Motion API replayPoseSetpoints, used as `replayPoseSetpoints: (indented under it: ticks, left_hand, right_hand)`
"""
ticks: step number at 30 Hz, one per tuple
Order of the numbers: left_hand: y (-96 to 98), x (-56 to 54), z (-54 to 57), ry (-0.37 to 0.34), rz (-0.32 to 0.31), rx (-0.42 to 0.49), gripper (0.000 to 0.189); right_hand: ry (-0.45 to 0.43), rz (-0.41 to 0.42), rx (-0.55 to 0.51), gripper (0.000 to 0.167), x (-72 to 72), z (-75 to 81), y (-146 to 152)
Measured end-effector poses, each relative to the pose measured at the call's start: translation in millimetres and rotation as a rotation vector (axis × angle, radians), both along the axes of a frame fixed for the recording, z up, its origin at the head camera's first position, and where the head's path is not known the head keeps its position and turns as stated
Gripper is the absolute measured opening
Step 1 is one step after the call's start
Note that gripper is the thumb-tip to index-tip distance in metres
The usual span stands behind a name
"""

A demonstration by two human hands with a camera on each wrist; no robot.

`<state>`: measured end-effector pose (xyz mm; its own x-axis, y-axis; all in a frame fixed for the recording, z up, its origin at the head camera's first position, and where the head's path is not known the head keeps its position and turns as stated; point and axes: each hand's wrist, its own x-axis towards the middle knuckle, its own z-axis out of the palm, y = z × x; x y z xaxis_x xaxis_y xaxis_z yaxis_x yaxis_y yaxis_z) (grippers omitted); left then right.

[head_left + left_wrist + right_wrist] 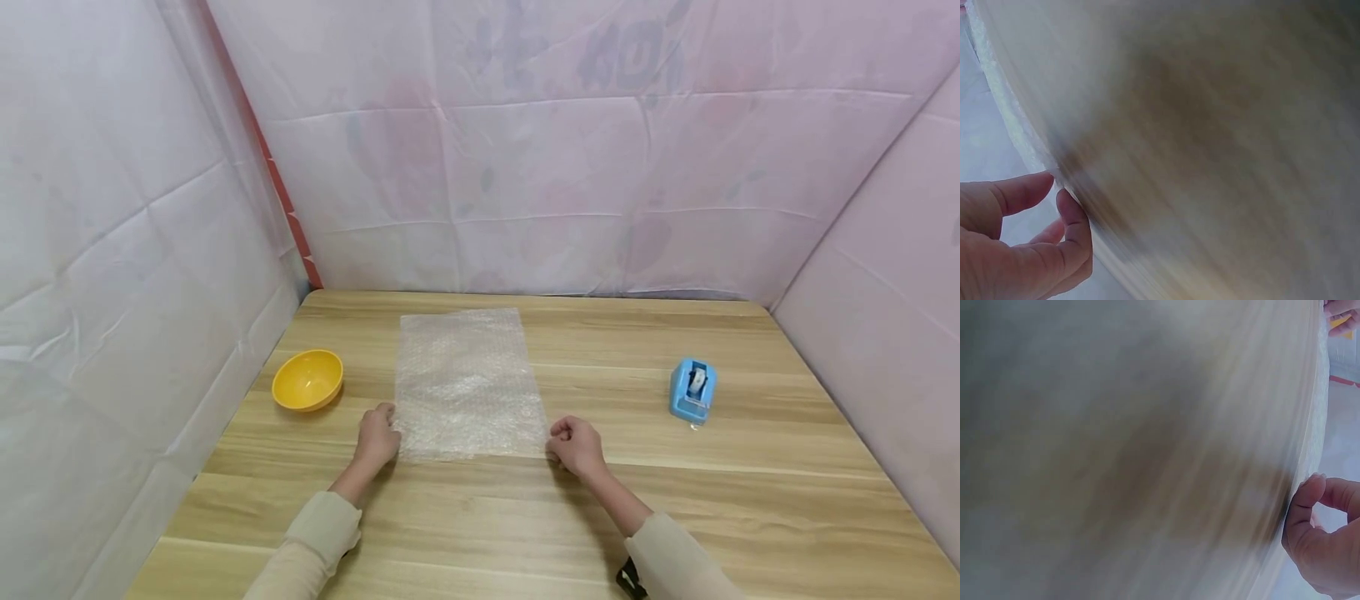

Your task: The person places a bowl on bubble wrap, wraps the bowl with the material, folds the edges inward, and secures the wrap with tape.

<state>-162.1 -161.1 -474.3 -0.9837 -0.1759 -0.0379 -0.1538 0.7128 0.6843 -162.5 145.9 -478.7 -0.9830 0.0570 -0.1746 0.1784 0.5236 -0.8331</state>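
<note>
A see-through sheet of bubble wrap (pixel 468 383) lies flat on the wooden table. My left hand (pixel 377 435) is at its near left edge, and in the left wrist view the thumb and forefinger (pixel 1072 212) pinch the edge of the wrap (pixel 1016 128). At the near right corner, my right hand (pixel 577 446) pinches the sheet between thumb and curled forefinger (pixel 1300 509). The wrap shows only as a thin strip (pixel 1317 425) in the right wrist view.
A yellow bowl (pixel 307 381) stands left of the wrap, beyond my left hand. To the right sits a blue tape dispenser (pixel 692 392) with a roll in it. Pale cloth sheets (pixel 525 192) hang behind and along both sides of the table (pixel 480 525).
</note>
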Motion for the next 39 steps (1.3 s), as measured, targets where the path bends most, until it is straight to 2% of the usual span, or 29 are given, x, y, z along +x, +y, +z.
replayPoseSetpoints:
  ticks: [3, 11, 19, 28, 39]
  left_hand:
    - [-0.2, 0.0, -0.2, -0.007, 0.0, 0.01, 0.045]
    - [1.3, -0.4, -3.0, 0.059, 0.001, 0.007, 0.045]
    - [3.9, -1.0, -5.5, 0.03, 0.02, 0.022, 0.045]
    - [7.0, -2.6, -10.4, 0.058, 0.032, 0.054, 0.044]
    - [10.3, -4.1, -9.0, 0.066, 0.024, 0.027, 0.043]
  right_hand:
    - [0.015, 0.019, 0.003, 0.012, -0.2, -1.1, 1.4]
    - [0.028, 0.046, 0.003, 0.013, -2.5, -4.4, 4.3]
    - [-0.006, 0.062, -0.019, 0.011, -2.6, -5.5, 4.4]
    - [-0.035, 0.069, -0.032, 0.013, -6.0, -7.9, 7.4]
    - [-0.052, 0.109, -0.028, 0.014, -11.6, -6.7, 12.1]
